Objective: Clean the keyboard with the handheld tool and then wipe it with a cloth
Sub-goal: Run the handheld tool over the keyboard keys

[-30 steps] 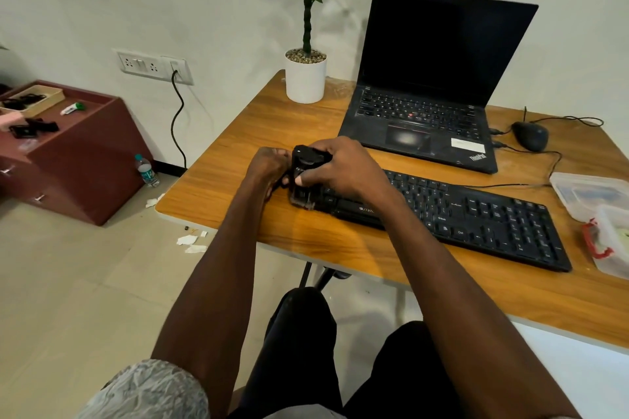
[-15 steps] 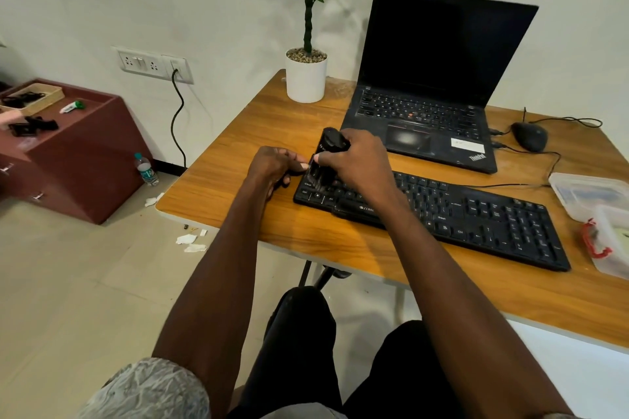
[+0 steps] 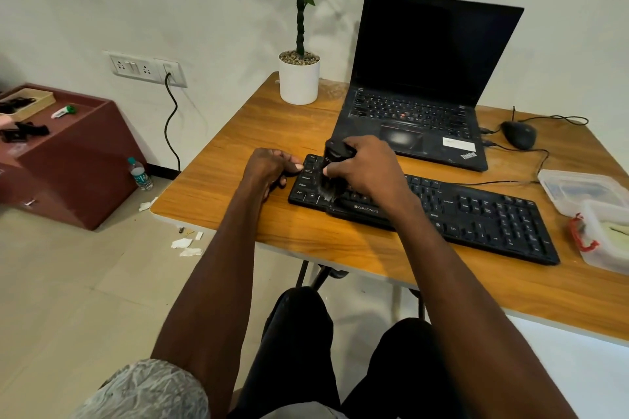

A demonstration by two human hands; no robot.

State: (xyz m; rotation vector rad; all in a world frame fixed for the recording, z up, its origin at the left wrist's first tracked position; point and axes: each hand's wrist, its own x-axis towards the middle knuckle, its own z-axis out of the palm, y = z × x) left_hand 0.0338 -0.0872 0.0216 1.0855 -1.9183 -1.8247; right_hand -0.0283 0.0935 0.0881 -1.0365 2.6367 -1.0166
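Nearest the seated person, the black keyboard (image 3: 476,214) lies along the front part of the wooden desk (image 3: 238,160), and everything here is placed against it. At its left end the right hand (image 3: 364,168) is clenched around the handheld tool (image 3: 335,160), a small black brush whose bristles press down on the keys near the lower left corner. A second ago the tool sat at the very left edge of the keyboard, half a second ago it stood higher, over the upper rows, and now it has swept back down toward the front edge, so short back-and-forth strokes seem to be working this corner. The left hand (image 3: 269,167) has shifted only slightly; its fingers are curled and its thumb touches the keyboard's left edge, apparently steadying it. Most of the keys to the right look unbrushed as yet, and no cloth is plainly in view. Beyond the keyboard stands the open laptop (image 3: 425,78).
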